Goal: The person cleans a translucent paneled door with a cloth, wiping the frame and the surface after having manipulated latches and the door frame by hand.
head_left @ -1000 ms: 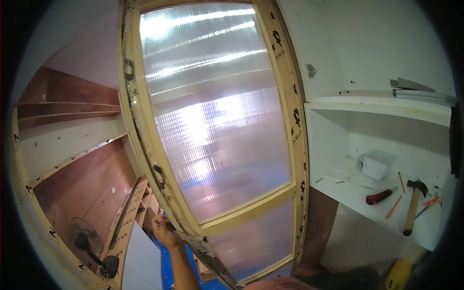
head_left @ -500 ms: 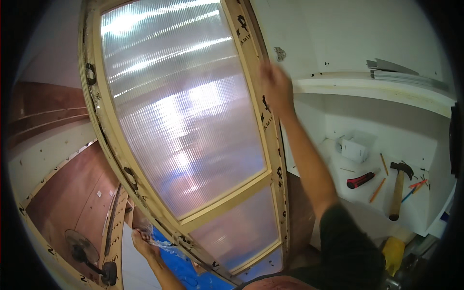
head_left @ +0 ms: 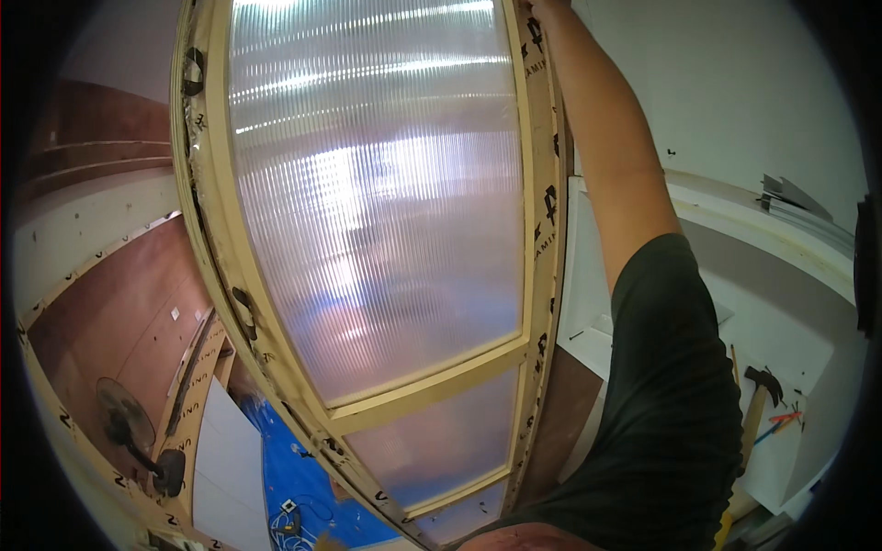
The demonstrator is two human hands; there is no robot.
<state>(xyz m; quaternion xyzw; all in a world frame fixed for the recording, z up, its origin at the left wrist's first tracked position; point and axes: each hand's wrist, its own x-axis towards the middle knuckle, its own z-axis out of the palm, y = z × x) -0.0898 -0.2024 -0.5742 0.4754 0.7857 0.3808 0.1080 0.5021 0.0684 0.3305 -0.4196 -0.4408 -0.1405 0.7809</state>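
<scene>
A tall wooden-framed door panel (head_left: 432, 395) with ribbed translucent sheets stands in front of me, filling the middle of the view. My right arm is stretched up along its right side. At the top edge of the picture, my right hand (head_left: 548, 9) is against the frame's right stile. Most of that hand is cut off, so its grip on the frame cannot be made out. My left hand is out of view. Ragged clear film and dark hand-hole-like marks run along the panel's left edge.
Right of the panel, a white cabinet (head_left: 808, 262) holds a claw hammer (head_left: 758, 390), pencils and loose screws, with metal strips (head_left: 799, 207) on its upper ledge. At lower left stand a fan (head_left: 124, 413) and a white board (head_left: 230, 459). A blue sheet (head_left: 358, 523) with a cable lies on the floor.
My right hand has moved up the frame's right side to the picture's top edge. My left hand has left the view at lower left. The panel appears farther right and more upright.
</scene>
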